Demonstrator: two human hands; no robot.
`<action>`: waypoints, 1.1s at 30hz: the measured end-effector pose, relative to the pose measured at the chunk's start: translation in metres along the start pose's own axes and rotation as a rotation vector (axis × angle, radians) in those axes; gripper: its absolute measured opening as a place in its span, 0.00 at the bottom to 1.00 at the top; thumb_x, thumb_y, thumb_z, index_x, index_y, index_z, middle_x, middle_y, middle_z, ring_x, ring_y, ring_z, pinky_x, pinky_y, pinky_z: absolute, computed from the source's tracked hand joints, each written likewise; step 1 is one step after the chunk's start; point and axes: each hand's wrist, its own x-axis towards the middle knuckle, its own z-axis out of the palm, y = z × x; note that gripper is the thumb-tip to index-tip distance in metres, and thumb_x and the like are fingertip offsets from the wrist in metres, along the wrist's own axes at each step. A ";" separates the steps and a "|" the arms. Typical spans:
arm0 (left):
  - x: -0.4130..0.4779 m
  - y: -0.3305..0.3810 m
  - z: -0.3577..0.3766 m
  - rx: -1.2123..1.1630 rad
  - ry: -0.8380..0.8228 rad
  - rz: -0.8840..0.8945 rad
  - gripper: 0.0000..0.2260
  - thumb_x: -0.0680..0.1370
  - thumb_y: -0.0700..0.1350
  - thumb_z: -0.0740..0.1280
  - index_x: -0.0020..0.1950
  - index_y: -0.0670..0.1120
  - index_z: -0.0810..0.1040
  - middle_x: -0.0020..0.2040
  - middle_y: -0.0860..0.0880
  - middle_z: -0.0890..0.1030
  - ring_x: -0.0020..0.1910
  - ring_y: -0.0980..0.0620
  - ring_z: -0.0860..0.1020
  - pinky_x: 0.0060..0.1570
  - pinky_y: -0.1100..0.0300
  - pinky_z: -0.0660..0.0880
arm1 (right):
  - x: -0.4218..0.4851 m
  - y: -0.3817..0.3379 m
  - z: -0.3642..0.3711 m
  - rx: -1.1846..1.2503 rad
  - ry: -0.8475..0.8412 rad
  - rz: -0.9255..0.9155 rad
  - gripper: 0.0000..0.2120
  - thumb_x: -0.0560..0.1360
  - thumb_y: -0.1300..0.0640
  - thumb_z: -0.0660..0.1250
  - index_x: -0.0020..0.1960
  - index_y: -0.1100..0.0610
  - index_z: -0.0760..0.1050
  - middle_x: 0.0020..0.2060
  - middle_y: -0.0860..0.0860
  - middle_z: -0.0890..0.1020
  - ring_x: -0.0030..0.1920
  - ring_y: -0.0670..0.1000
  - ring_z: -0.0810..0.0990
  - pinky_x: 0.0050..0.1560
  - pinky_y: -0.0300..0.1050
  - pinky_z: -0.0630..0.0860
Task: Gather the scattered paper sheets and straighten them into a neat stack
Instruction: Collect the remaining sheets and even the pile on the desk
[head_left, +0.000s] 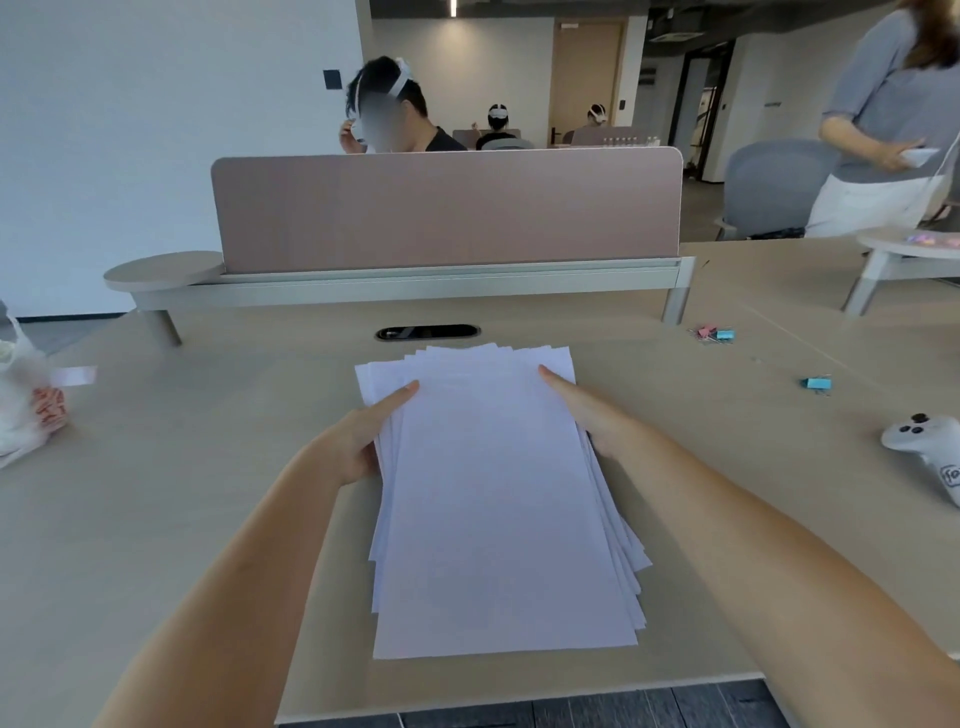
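Paper sheets (498, 499) are in one pile on the bench (208, 519), centre, right in front of me, near edge close to the bench lip. Not square: edges fan out along the right side and at the far end, a few corners poke out on the left.

Left hand (358, 441) is at the pile's left edge, thumb lying on the top sheet, fingers tucked under the side, so that grip is clamped on the sheets. Right hand (587, 415) is at the right edge, thumb on top, rest of the hand below the fanned edges; also clamped on the sheets.

Off to the right on the bench: blue binder clip (818, 384), a pink-and-blue cluster of clips (714, 333) farther back, white controller (930, 447) near the right edge. All well apart from the pile. Pink divider panel (447, 208) stands behind; cable slot (427, 332) sits just beyond the pile's far end.
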 end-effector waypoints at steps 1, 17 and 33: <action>0.001 0.001 0.003 0.015 -0.004 0.002 0.26 0.75 0.61 0.76 0.66 0.45 0.85 0.58 0.45 0.90 0.56 0.44 0.88 0.51 0.50 0.82 | 0.001 -0.001 0.000 -0.026 0.035 -0.005 0.35 0.75 0.31 0.65 0.75 0.50 0.72 0.72 0.43 0.72 0.72 0.46 0.71 0.72 0.42 0.62; 0.028 -0.002 0.009 -0.146 0.172 0.123 0.16 0.77 0.42 0.78 0.63 0.42 0.83 0.61 0.41 0.87 0.48 0.45 0.86 0.46 0.50 0.83 | 0.009 0.009 -0.020 0.092 -0.382 0.178 0.19 0.80 0.54 0.69 0.69 0.59 0.79 0.65 0.56 0.83 0.67 0.57 0.81 0.63 0.51 0.79; -0.082 -0.041 0.008 -0.563 -0.103 0.082 0.22 0.85 0.60 0.61 0.68 0.47 0.83 0.61 0.46 0.87 0.53 0.46 0.88 0.54 0.51 0.82 | -0.001 0.022 0.019 0.506 0.153 0.021 0.17 0.80 0.68 0.65 0.67 0.61 0.76 0.53 0.58 0.82 0.41 0.53 0.81 0.40 0.47 0.78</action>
